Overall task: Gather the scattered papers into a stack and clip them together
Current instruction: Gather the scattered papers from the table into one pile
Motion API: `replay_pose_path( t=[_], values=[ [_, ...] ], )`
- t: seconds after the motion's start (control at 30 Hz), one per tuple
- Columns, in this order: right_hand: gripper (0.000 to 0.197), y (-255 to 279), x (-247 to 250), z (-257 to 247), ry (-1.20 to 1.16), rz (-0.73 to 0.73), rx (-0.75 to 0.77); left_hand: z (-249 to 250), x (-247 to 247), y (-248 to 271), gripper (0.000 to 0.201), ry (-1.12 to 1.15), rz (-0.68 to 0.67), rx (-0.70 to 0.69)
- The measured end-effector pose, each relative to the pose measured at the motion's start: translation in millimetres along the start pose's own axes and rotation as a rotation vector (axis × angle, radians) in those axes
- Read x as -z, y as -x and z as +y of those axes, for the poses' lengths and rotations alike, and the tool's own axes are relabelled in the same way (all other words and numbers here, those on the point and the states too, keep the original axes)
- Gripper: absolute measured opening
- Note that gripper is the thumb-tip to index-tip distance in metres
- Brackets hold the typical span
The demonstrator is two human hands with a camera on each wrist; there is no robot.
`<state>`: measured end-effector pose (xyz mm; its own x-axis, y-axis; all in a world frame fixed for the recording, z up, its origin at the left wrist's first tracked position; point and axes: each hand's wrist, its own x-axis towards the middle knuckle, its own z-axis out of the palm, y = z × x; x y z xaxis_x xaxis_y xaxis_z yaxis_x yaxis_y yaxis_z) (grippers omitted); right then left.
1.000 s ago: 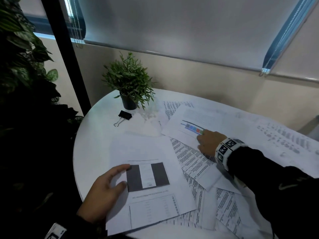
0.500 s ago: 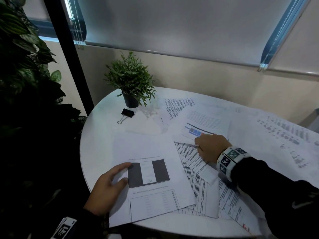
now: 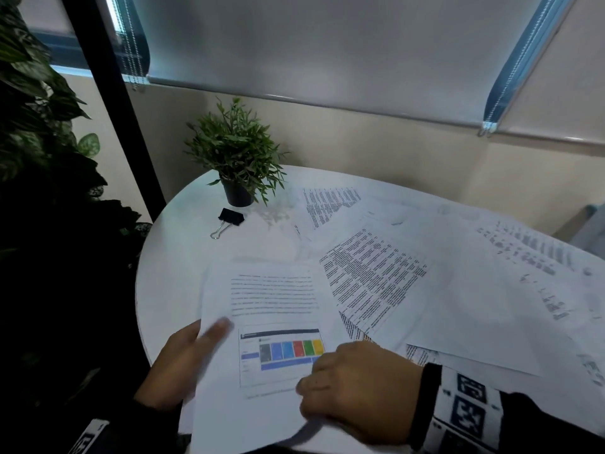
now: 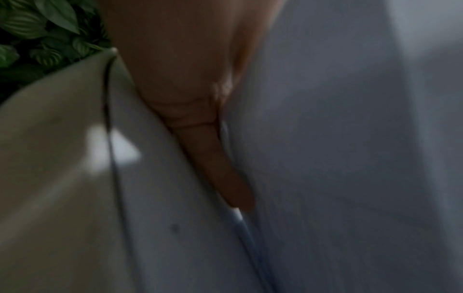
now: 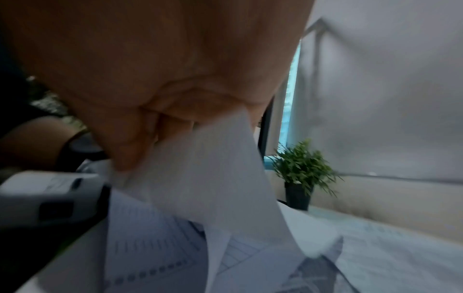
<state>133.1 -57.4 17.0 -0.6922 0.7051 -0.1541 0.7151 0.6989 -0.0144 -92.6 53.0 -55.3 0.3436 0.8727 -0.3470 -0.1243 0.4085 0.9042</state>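
Head view: the right hand (image 3: 357,391) pinches the near edge of a sheet with coloured boxes (image 3: 275,326), thumb over and fingers under, apparently to lay it on the pile forming at the near edge of the round white table (image 3: 176,257). The left hand (image 3: 183,362) steadies that pile from its left side; its thumb lies across the paper, but blur hides the other fingers, so whether they are spread cannot be told. More printed papers (image 3: 376,273) lie fanned toward the table's right edge, ungathered. A black binder clip (image 3: 229,219) waits near the far left edge, just beside a small potted plant (image 3: 235,158). Lowered window blinds (image 3: 327,50) and a beige wall stand behind; large dark leaves (image 3: 36,93) crowd the left.
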Motion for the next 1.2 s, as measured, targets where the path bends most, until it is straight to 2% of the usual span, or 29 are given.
replay_pose_path(
  t=[0.03,0.07,0.13,0.17,0.23,0.27,0.33,0.4,0.47,0.5,0.6,0.7,0.73,0.8,0.87,0.93,0.97,1.0,1.03,1.07,1.17,1.2],
  values=[
    [0.016,-0.7,4.4,3.9,-0.086,0.049,-0.005,-3.4,0.3,-2.7,0.027,-0.035,0.016,-0.057],
    [0.030,-0.2,9.3,15.1,-0.203,0.119,-0.104,-6.8,0.0,-4.2,0.023,-0.025,0.011,-0.093],
    [0.055,5.4,13.3,64.3,-0.377,0.211,-0.513,-11.0,0.9,-3.3,0.034,0.024,-0.015,-0.134],
    [0.066,11.7,13.6,95.2,-0.331,0.198,-0.745,-11.4,1.2,-3.2,0.042,0.056,-0.002,-0.146],
    [0.086,32.1,8.8,149.5,-0.162,0.039,-1.162,-13.8,1.5,-1.1,0.053,0.114,0.011,-0.165],
    [0.096,42.1,3.5,166.5,-0.155,-0.071,-1.311,-13.5,0.7,1.8,0.051,0.142,0.000,-0.172],
    [0.111,56.6,-10.0,184.3,-0.251,-0.182,-1.458,-10.1,0.5,6.2,0.033,0.173,-0.008,-0.178],
    [0.114,62.7,-19.4,188.7,-0.306,-0.138,-1.496,-5.1,0.5,12.0,0.020,0.183,-0.041,-0.162],
    [0.106,64.7,-16.8,186.4,-0.312,-0.011,-1.512,-0.4,0.1,15.3,0.025,0.190,-0.067,-0.149],
    [0.098,65.9,-12.4,184.7,-0.353,0.102,-1.512,1.3,0.4,16.2,0.029,0.191,-0.072,-0.152],
    [0.073,75.7,6.5,177.8,-0.504,0.649,-1.446,4.4,1.4,18.7,0.026,0.188,-0.062,-0.116],
    [0.070,90.6,29.8,175.4,-0.510,1.293,-1.291,6.9,3.4,20.2,0.022,0.189,-0.064,-0.071],
    [0.071,95.5,39.2,174.6,-0.517,1.455,-1.202,8.1,4.4,21.1,0.022,0.202,-0.071,-0.072],
    [0.069,103.7,59.9,166.8,-0.611,1.644,-1.037,10.5,4.6,21.3,0.024,0.224,-0.087,-0.077],
    [0.075,106.8,81.5,153.2,-0.711,1.708,-0.912,11.0,2.3,18.9,0.023,0.221,-0.090,-0.084],
    [0.073,95.2,96.7,135.3,-0.863,1.677,-0.766,7.1,-0.7,13.7,0.028,0.216,-0.042,-0.122],
    [0.069,85.4,98.7,127.0,-0.964,1.609,-0.676,2.9,-2.3,10.9,0.027,0.215,0.000,-0.150],
    [0.067,73.9,97.2,118.1,-1.037,1.508,-0.608,0.0,-5.4,9.2,0.016,0.203,0.038,-0.182],
    [0.064,62.0,90.9,110.0,-1.047,1.384,-0.613,-2.9,-7.6,8.0,0.015,0.145,0.088,-0.209],
    [0.063,48.2,82.4,101.5,-1.025,1.241,-0.633,-6.0,-10.2,7.3,0.025,0.082,0.124,-0.232],
    [0.063,12.5,47.1,83.6,-0.919,0.748,-0.692,-1.5,-11.3,10.1,0.028,-0.063,0.174,-0.263],
    [0.060,2.2,37.2,79.1,-0.910,0.628,-0.703,0.4,-9.2,10.6,0.031,-0.095,0.192,-0.255]
  ],
)
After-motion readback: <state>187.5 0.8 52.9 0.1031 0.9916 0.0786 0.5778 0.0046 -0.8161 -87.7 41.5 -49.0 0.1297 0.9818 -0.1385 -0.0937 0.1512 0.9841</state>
